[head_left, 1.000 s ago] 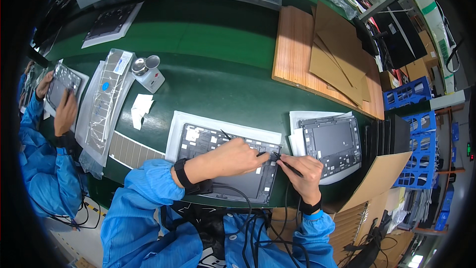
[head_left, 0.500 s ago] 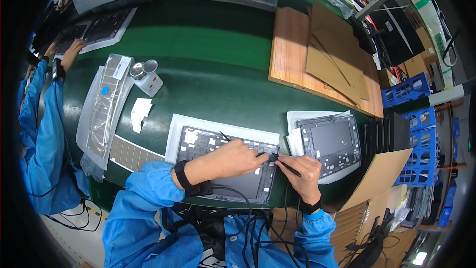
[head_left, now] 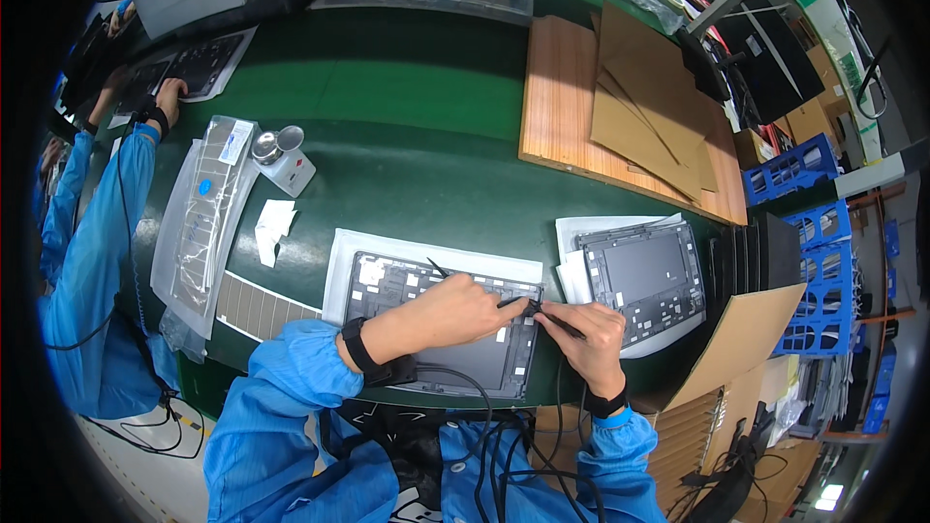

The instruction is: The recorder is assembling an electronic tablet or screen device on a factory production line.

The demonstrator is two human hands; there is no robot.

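A dark flat device housing (head_left: 484,358), dotted with small white pads, lies on a white sheet (head_left: 339,271) in front of me. My left hand (head_left: 455,313) reaches over it, fingers curled. The pointed end of a slim black tool (head_left: 438,268) sticks out beyond its knuckles. Its index fingertip meets a small black piece (head_left: 533,307) at the housing's right edge. Close by, my right hand (head_left: 591,334) pinches a slim dark tool (head_left: 562,324), whose tip is at the same piece. What exactly the fingertips press on is too small to make out.
To the right lies a second housing (head_left: 644,276) on white sheets. Left are a strip of pads (head_left: 262,307), a plastic-wrapped bundle (head_left: 208,223), a metal-topped dispenser (head_left: 288,169) and crumpled white paper (head_left: 274,230). A wooden board (head_left: 552,102) bears cardboard. Another person's hand (head_left: 168,102) is far left.
My two hands stay at the housing's right edge, almost unmoved. At the far left, the other person's arm and hand have shifted right and forward. The view has tilted slightly.
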